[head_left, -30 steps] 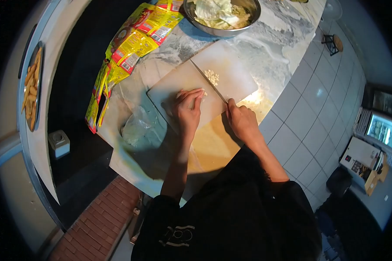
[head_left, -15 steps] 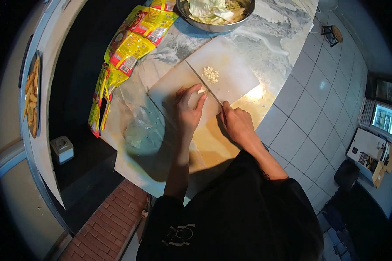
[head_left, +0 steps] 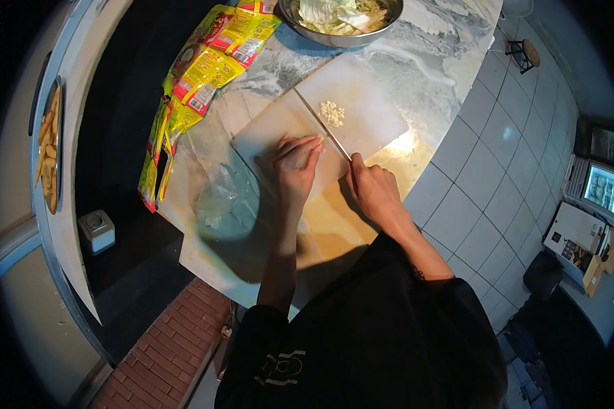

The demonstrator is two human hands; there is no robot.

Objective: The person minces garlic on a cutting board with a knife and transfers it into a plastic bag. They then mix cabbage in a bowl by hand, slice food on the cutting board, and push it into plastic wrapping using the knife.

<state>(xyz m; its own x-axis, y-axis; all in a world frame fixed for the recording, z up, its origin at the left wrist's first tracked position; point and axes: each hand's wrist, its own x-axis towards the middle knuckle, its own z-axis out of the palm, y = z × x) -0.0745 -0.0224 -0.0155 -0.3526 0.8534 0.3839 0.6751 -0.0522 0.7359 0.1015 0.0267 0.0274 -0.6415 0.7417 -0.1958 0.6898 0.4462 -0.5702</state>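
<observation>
My left hand [head_left: 297, 163] is closed in a pinch above the cutting board [head_left: 370, 92], its fingertips beside the knife's flat side. A pale piece that looks like garlic is mostly hidden between those fingertips. In my right hand [head_left: 375, 193] is the handle of a knife [head_left: 323, 128], whose long thin blade slants across the white board, its tip toward the far left. On the blade's far side lies a small heap of chopped garlic [head_left: 331, 114]. Whether the edge touches the board cannot be made out.
A metal bowl [head_left: 348, 41] of cut cabbage [head_left: 331, 17] stands beyond the board. Yellow seasoning packets [head_left: 208, 75] run along the marble counter's [head_left: 423, 51] left edge. A clear plastic bag [head_left: 218, 201] lies left of my left forearm. Tiled floor [head_left: 481, 163] borders the counter's right side.
My left thumb and fingers have drawn together, covering the pale piece that showed between them. The knife has shifted slightly right, away from the left fingertips. The chopped heap looks the same.
</observation>
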